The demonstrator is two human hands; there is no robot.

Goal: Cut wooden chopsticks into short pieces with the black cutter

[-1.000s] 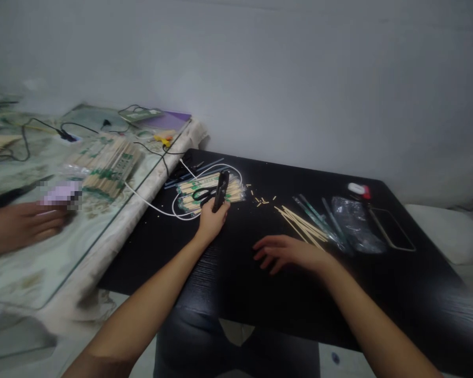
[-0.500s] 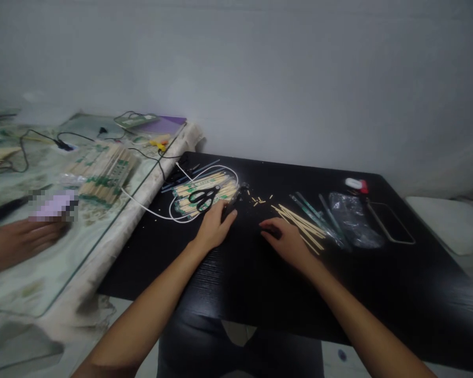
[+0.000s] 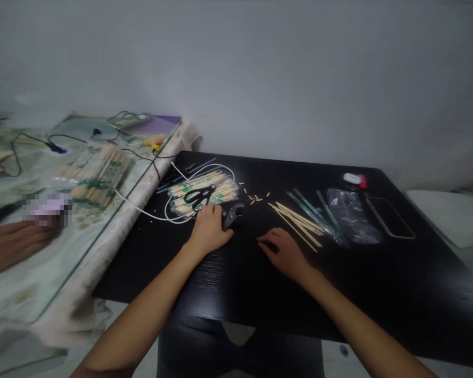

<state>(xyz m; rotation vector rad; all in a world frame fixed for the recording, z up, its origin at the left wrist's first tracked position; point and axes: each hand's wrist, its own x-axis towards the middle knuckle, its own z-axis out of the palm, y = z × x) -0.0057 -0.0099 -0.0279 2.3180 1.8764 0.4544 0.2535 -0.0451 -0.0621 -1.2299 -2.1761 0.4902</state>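
My left hand [image 3: 208, 229] lies on the black table [image 3: 378, 283] with its fingers bent over the handle end of a black cutter [image 3: 233, 214], whose head sticks out to the right. Just behind it, black scissors [image 3: 198, 196] rest on a packet of bamboo sticks [image 3: 220, 190] ringed by a white cable [image 3: 166, 211]. My right hand [image 3: 283, 253] rests flat on the table, fingers stretched left and holding nothing. Loose bamboo sticks [image 3: 297, 223] lie just beyond it.
Green-wrapped sticks [image 3: 311, 209], a crumpled plastic bag [image 3: 350, 215], a clear phone case [image 3: 390, 218] and a small white-and-red item [image 3: 355, 179] lie at the right back. On the glass-topped table [image 3: 43, 283] to the left are stick bundles [image 3: 98, 173], cables and another person's hand [image 3: 8, 244].
My left hand has brought the black cutter down from upright to lying on the table and drawn back towards me. My right hand has shifted slightly forward and stayed flat.
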